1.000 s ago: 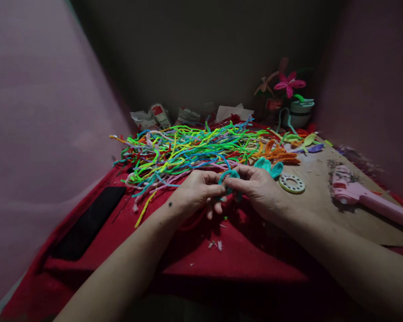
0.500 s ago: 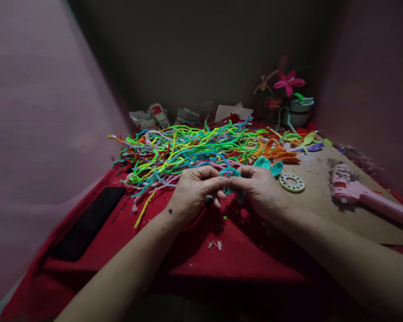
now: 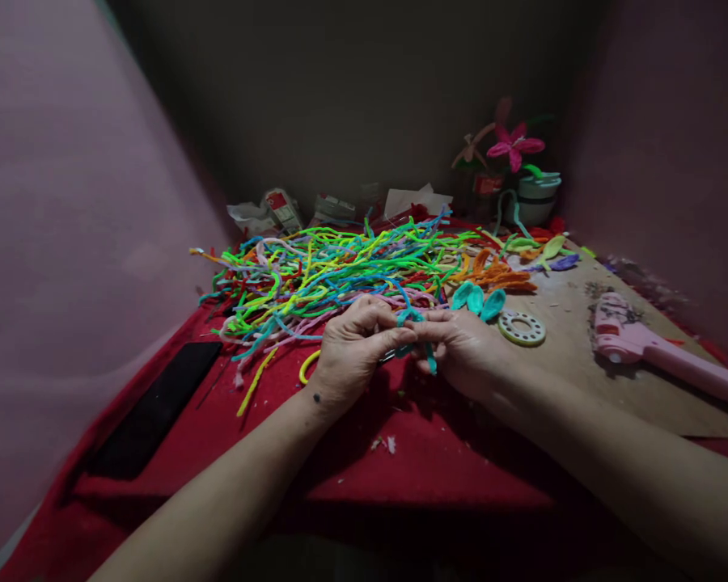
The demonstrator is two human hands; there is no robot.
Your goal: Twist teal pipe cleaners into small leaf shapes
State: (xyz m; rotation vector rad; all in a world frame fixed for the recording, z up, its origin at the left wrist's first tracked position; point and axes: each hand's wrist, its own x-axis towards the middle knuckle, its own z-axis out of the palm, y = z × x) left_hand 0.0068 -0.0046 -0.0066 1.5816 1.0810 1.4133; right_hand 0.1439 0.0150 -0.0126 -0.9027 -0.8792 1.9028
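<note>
Pinched between both hands is a teal pipe cleaner (image 3: pixel 430 358), bent into a small shape with one end hanging down. My left hand (image 3: pixel 355 343) grips it from the left between thumb and fingers. From the other side, my right hand (image 3: pixel 464 343) holds it with closed fingertips. A bit of metal (image 3: pixel 388 356) shows under the left fingers, and a yellow loop (image 3: pixel 306 368) sticks out beside that hand; whether they are one tool I cannot tell. Just beyond my right hand lie teal petal shapes (image 3: pixel 476 299) of pipe cleaner.
A heap of coloured pipe cleaners (image 3: pixel 333 271) lies behind the hands. Left is a black phone (image 3: pixel 158 408) on red cloth (image 3: pixel 267 469). At right, a board (image 3: pixel 564 380) bears a round holed disc (image 3: pixel 522 328) and a pink glue gun (image 3: pixel 649 343). A flower pot (image 3: pixel 537 200) stands behind.
The teal pipe cleaner's round loop now looks narrower, with an end hanging lower. My left hand has turned, and the yellow loop beside it has come into view.
</note>
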